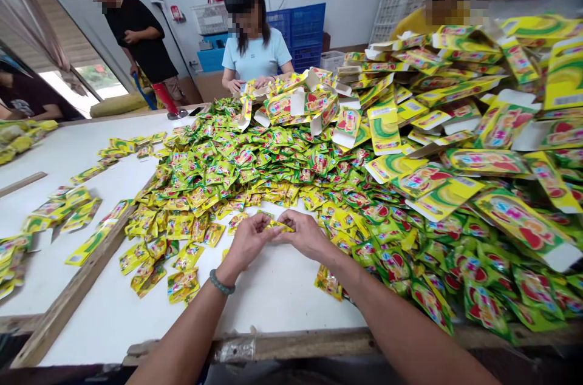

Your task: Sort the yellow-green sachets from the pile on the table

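My left hand (248,242) and my right hand (304,235) meet over the white table (273,294), fingers curled, both pinching a small yellow-green sachet (279,226) between them. A green bead bracelet (221,283) circles my left wrist. Just beyond my hands lies a big heap of the same yellow, green and red sachets (255,160). Loose sachets lie beside my left hand (182,269) and under my right forearm (328,282).
Flat and folded yellow cartons (455,130) pile up on the right. A person in a light blue shirt (255,54) works across the table; others stand at the left and far right. Blue crates (300,33) stand behind. A wooden strip (77,288) divides the table.
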The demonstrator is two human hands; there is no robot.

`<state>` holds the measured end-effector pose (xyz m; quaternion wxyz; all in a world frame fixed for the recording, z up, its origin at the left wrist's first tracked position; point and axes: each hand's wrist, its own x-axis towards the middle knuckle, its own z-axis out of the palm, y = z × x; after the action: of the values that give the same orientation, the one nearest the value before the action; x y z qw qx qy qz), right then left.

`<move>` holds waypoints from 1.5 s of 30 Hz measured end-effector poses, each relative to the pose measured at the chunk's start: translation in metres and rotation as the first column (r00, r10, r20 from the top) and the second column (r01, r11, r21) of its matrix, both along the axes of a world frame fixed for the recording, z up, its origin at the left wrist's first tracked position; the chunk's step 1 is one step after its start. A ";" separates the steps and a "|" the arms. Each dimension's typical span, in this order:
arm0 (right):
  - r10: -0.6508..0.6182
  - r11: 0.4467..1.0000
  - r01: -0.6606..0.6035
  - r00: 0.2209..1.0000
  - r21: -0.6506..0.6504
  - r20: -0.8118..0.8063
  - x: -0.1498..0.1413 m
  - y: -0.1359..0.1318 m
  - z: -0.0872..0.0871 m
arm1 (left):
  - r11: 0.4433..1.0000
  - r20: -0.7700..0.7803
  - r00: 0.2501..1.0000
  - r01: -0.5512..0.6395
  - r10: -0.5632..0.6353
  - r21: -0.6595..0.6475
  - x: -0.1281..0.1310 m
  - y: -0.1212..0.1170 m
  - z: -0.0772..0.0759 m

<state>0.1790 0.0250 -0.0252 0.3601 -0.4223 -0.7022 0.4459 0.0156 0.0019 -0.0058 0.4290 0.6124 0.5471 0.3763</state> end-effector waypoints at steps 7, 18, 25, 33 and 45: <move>0.010 0.978 -0.056 0.975 -0.202 -0.221 0.002 0.002 0.003 | 0.978 0.353 0.932 -0.006 0.082 -0.209 -0.005 0.000 0.001; -0.251 0.907 0.032 0.841 -0.419 -0.479 -0.004 0.002 0.006 | 0.993 0.292 0.956 0.024 0.010 -0.114 -0.001 -0.002 -0.007; -0.158 0.874 -0.081 0.885 -0.479 -0.438 -0.011 -0.003 0.004 | 0.997 0.110 0.993 0.045 -0.039 -0.055 0.003 -0.004 -0.010; -0.390 0.918 0.370 0.908 0.143 0.150 -0.010 -0.003 0.008 | 0.984 0.121 0.989 0.098 -0.080 -0.150 0.005 -0.002 -0.005; -0.294 0.954 0.240 0.867 0.180 0.403 0.009 0.011 -0.008 | 0.945 -0.698 0.640 -0.270 0.320 0.186 -0.015 0.028 -0.025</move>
<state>0.1879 0.0364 -0.0329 0.2821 -0.5792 -0.7247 0.2445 0.0010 0.0302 -0.0306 0.0930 0.6263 0.7508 0.1883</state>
